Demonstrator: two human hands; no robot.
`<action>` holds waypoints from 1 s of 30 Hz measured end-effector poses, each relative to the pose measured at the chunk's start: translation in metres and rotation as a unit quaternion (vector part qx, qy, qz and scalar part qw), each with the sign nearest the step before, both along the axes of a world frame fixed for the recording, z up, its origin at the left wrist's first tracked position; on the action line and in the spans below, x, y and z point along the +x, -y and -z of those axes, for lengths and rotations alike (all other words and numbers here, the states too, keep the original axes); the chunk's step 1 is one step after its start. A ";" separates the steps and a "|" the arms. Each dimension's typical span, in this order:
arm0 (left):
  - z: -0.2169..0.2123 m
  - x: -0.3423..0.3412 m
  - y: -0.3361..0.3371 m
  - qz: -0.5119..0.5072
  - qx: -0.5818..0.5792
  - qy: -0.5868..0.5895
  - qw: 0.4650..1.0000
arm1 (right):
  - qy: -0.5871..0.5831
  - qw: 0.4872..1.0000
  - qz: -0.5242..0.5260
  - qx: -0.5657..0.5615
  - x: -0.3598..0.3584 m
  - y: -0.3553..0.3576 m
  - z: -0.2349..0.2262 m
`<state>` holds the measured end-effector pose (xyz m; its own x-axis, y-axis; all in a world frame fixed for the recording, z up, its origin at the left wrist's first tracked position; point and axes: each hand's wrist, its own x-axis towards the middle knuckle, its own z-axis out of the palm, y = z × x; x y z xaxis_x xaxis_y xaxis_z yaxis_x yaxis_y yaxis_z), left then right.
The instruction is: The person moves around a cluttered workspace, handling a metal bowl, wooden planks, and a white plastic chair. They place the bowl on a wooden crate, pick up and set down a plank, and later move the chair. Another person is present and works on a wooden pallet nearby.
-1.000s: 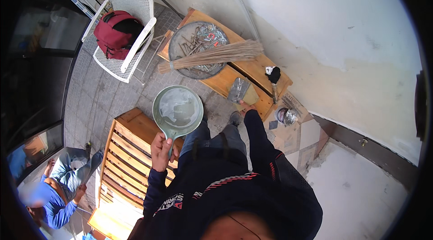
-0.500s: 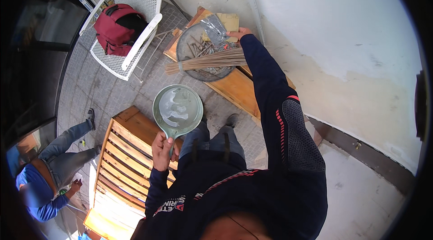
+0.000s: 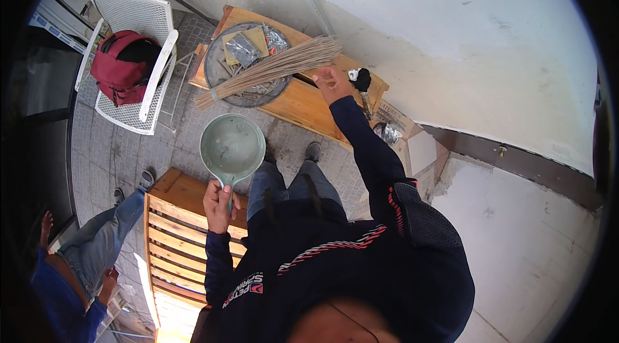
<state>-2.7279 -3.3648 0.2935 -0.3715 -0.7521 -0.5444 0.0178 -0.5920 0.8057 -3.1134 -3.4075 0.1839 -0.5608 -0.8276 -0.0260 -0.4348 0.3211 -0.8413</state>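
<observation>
My left hand (image 3: pixel 221 206) is closed around the handle of a pale green round dipper (image 3: pixel 232 144), held level with some liquid in it. My right hand (image 3: pixel 333 85) is over the wooden bench, just beside the flared end of a stick broom (image 3: pixel 277 70); its fingers are apart and slightly bent, with nothing visible in them. The broom lies across a round dark tray (image 3: pixel 213 72). Also in the tray are a yellowish sheet (image 3: pixel 256 39), a grey plastic packet (image 3: pixel 243 50), a clear bag (image 3: pixel 276 40) and loose metal pieces.
A wooden bench (image 3: pixel 303 107) along the wall bears the tray and a black-and-white bundle (image 3: pixel 360 78). A white metal chair (image 3: pixel 132 117) holds a red backpack (image 3: pixel 122 66). Left of me stands a slatted wooden bench (image 3: pixel 184 233); beyond it is another person (image 3: pixel 97 246).
My right hand has come off the sheet and packet and moved toward the near side of the broom. The packet and sheet now lie in the tray. My view has shifted; my left hand still holds the dipper.
</observation>
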 end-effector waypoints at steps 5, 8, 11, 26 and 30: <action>0.024 -0.039 0.008 0.073 -0.015 -0.006 0.997 | -0.060 0.981 0.108 0.150 -0.024 -0.217 0.000; 0.041 -0.072 0.009 0.114 -0.010 -0.022 0.993 | 0.009 0.957 0.192 0.217 -0.026 -0.321 0.014; 0.062 -0.112 0.004 0.142 -0.002 -0.045 0.989 | 0.084 0.917 0.224 0.321 -0.017 -0.390 0.024; 0.167 -0.270 -0.057 0.097 0.013 -0.077 0.992 | 0.156 0.893 0.230 0.354 -0.099 -0.510 -0.023; 0.175 -0.275 -0.068 0.078 0.005 -0.061 0.995 | 0.161 0.869 0.266 0.386 -0.116 -0.522 -0.032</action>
